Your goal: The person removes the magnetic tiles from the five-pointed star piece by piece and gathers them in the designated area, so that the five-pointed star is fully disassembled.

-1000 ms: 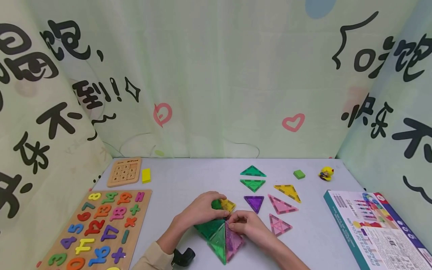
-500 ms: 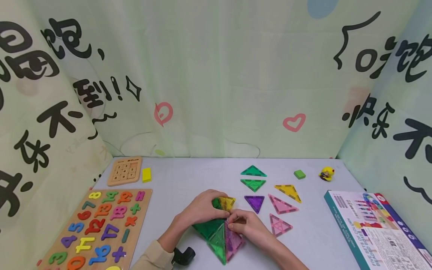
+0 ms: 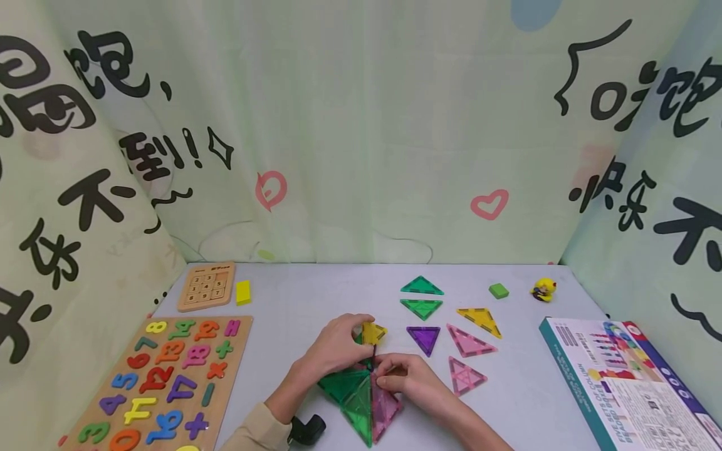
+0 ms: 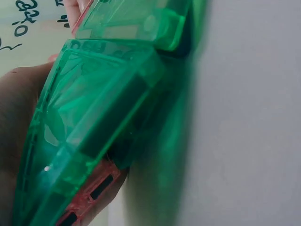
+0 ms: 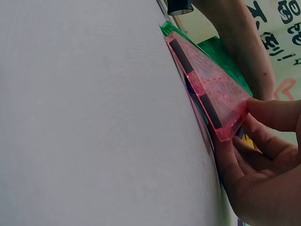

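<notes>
Several translucent magnetic tiles are joined into one raised shape between both hands. Its near side has green triangle tiles (image 3: 358, 404) and a pink triangle tile (image 3: 385, 406); a yellow tile (image 3: 373, 333) shows at the far side. My left hand (image 3: 337, 343) curls round the far left part, and green tiles (image 4: 89, 113) cover much of it in the left wrist view. On the right, my right hand (image 3: 414, 379) pinches the wide end of the pink tile (image 5: 211, 87) between thumb and fingers. The inside of the shape is mostly hidden.
Loose triangle tiles lie beyond the right hand: green (image 3: 422, 308), purple (image 3: 423, 339), yellow (image 3: 481, 321) and pink (image 3: 467, 376). A wooden number board (image 3: 234, 376) lies left, a printed box (image 3: 626, 382) right. A small black object (image 3: 308, 430) sits by the left sleeve.
The joined tiles and both hands have shifted slightly left. The yellow tile has turned a little, and more of the gap between my hands shows. Both holds stay the same.
</notes>
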Tool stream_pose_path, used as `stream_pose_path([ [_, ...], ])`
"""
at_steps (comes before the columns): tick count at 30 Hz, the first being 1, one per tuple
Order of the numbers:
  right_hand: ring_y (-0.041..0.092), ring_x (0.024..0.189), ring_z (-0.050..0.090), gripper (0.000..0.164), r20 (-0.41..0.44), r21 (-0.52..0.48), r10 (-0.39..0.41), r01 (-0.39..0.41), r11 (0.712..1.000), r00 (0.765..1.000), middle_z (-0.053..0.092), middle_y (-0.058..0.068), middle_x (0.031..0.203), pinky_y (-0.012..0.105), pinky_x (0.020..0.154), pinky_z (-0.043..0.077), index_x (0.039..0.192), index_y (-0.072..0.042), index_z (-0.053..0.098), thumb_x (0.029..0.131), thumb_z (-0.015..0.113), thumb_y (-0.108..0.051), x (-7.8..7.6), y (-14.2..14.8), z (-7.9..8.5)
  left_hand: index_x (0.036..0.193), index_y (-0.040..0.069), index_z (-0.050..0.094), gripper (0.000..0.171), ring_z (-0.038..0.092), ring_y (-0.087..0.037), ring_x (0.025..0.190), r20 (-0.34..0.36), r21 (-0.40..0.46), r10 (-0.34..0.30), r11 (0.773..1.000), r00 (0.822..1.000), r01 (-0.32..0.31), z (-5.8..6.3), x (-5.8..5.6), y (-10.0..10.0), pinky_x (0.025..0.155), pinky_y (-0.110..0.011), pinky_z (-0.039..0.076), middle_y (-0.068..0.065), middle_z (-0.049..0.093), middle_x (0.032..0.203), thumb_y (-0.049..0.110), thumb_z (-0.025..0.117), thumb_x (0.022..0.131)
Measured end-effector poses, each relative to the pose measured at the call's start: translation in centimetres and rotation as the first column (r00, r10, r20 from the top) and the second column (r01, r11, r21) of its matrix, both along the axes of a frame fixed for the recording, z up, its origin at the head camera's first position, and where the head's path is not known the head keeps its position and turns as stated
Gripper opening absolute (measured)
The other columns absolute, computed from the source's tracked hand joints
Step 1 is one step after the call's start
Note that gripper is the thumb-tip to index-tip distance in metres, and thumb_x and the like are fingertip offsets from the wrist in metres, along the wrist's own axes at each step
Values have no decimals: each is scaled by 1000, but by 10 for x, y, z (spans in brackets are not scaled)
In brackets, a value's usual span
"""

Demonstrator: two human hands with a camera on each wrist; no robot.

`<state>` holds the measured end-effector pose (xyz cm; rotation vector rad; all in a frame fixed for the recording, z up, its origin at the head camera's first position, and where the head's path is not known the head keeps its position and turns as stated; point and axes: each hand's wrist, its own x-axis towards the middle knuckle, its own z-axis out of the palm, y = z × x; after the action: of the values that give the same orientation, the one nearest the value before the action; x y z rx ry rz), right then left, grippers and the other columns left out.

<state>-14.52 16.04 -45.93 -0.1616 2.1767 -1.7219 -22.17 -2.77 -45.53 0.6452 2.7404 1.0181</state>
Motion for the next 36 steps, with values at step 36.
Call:
stream_pose_path([
  [36,38,134,47,18,62,19,-22,21,1000,998,56,19,141,46,103,48,96,-2,69,91,67,-19,-2,0,-3,97,-2,66,15,65,-19,94,413,423,65,870,909,-254,4,-64,-15,81,-32,60,-13,68,110,11,69,89],
])
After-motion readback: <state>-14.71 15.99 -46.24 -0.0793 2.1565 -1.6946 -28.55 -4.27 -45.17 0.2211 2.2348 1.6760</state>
